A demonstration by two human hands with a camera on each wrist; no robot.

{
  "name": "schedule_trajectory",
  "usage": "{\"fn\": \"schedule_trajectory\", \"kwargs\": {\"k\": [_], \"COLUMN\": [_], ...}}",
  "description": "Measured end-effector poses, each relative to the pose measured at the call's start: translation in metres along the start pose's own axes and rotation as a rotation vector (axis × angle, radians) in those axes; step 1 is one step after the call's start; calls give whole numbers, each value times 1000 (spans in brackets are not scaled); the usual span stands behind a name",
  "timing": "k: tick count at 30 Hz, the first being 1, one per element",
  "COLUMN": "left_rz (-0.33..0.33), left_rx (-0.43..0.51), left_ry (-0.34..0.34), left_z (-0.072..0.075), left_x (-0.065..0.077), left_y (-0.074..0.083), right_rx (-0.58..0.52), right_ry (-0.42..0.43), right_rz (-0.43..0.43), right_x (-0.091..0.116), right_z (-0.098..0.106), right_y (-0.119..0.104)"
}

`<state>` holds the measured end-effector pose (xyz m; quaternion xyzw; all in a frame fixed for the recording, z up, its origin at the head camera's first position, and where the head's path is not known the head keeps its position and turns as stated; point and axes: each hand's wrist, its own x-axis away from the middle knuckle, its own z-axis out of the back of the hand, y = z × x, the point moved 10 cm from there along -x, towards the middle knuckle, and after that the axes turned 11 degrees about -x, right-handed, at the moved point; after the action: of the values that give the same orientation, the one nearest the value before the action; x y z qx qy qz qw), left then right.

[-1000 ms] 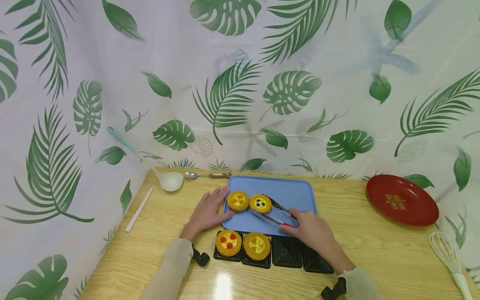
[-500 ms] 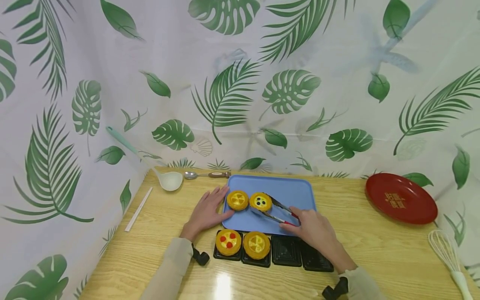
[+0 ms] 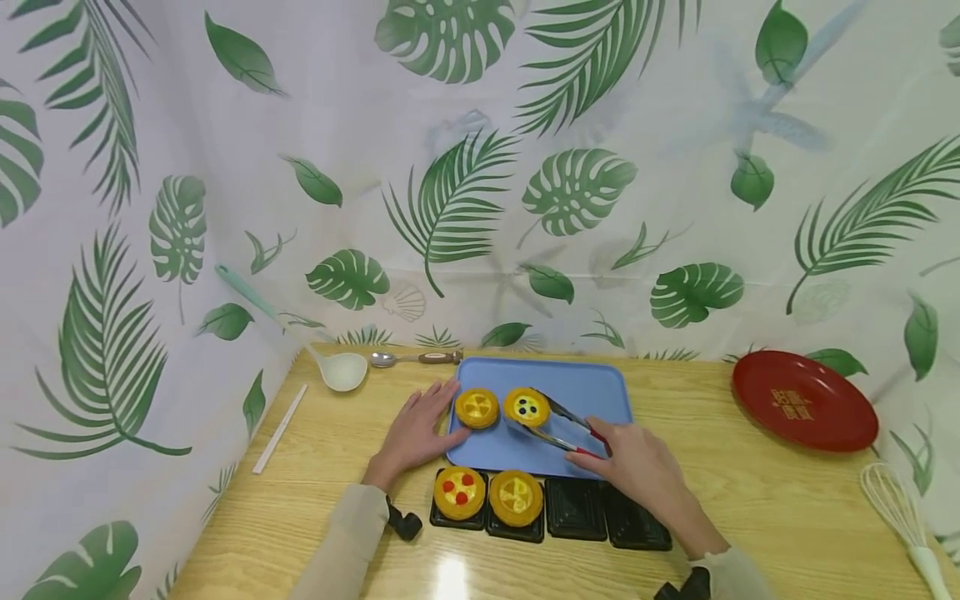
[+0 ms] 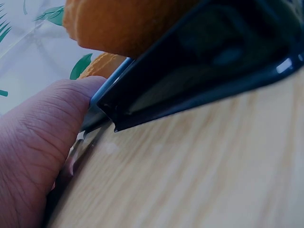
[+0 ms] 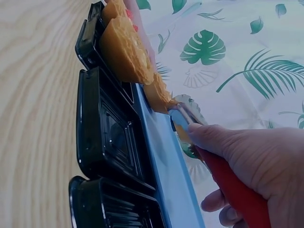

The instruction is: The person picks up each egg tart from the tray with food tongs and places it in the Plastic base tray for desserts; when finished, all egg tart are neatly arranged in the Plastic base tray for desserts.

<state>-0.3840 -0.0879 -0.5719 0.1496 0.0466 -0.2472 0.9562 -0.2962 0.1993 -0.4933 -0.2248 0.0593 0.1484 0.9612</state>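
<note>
In the head view my right hand (image 3: 643, 467) grips red-handled metal tongs (image 3: 553, 439). Their two arms straddle a tart with dark blue dots (image 3: 527, 408) over the blue tray (image 3: 585, 383). In the right wrist view the thumb lies along the red handle (image 5: 232, 190). My left hand (image 3: 415, 427) rests at the tray's left edge, fingers extended and thumb over the rim, near a tart with yellow wedges (image 3: 476, 409). In front of the tray, a red-dotted tart (image 3: 460, 492) and another yellow-wedge tart (image 3: 516, 498) sit in black square holders.
Two vacant black holders (image 3: 576, 510) continue the row rightward. At the left lie a ladle (image 3: 343, 372), a spoon (image 3: 416, 359) and a white stick (image 3: 281, 429). A red plate (image 3: 802, 400) and a whisk (image 3: 900, 508) are at the right.
The blue-dotted tart and the tongs have shifted slightly right, widening its gap from the neighbouring tart. My left hand stays at the tray edge.
</note>
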Motion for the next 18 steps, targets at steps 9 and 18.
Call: {"fn": "schedule_trajectory", "kwargs": {"k": [9, 18], "left_rz": [4, 0], "left_rx": [-14, -21], "left_ry": [-8, -12], "left_z": [-3, -2], "left_x": [0, 0], "left_y": [0, 0], "right_rx": [-10, 4], "right_ry": [16, 60], "right_rz": [-37, -92], "right_x": [15, 39], "right_z": [14, 35], "right_y": [2, 11]}}
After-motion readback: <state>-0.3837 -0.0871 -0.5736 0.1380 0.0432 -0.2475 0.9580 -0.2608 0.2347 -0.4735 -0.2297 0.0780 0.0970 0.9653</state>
